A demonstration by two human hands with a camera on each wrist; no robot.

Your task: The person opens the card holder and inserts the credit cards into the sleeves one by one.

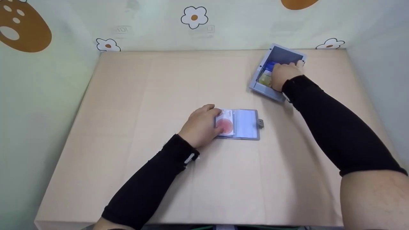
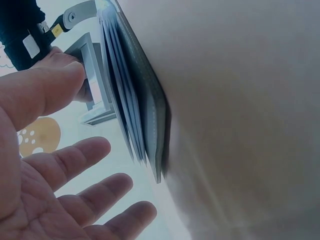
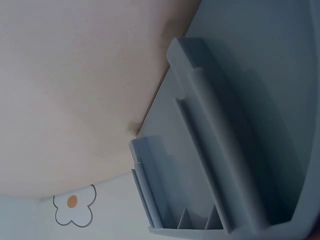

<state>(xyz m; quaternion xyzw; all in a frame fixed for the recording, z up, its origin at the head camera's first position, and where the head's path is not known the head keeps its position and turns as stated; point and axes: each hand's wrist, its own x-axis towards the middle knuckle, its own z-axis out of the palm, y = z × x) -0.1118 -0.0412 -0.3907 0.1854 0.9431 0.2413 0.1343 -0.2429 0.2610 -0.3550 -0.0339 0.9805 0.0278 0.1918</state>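
A grey card holder lies opened flat, its snap tab to the right. A white card with a pink circle shows on its left side. My left hand is at the holder's left edge, thumb by the card; the left wrist view shows its fingers spread beside the clear sleeves. My right hand reaches into a grey-blue box, fingertips hidden. Next to that hand in the box are a blue item and a yellow-and-white card-like item; I cannot tell whether it grips either.
A beige cloth covers the table. Pale walls with flower prints stand at the back and sides. The box sits at the back right, its ridged outer side filling much of the right wrist view.
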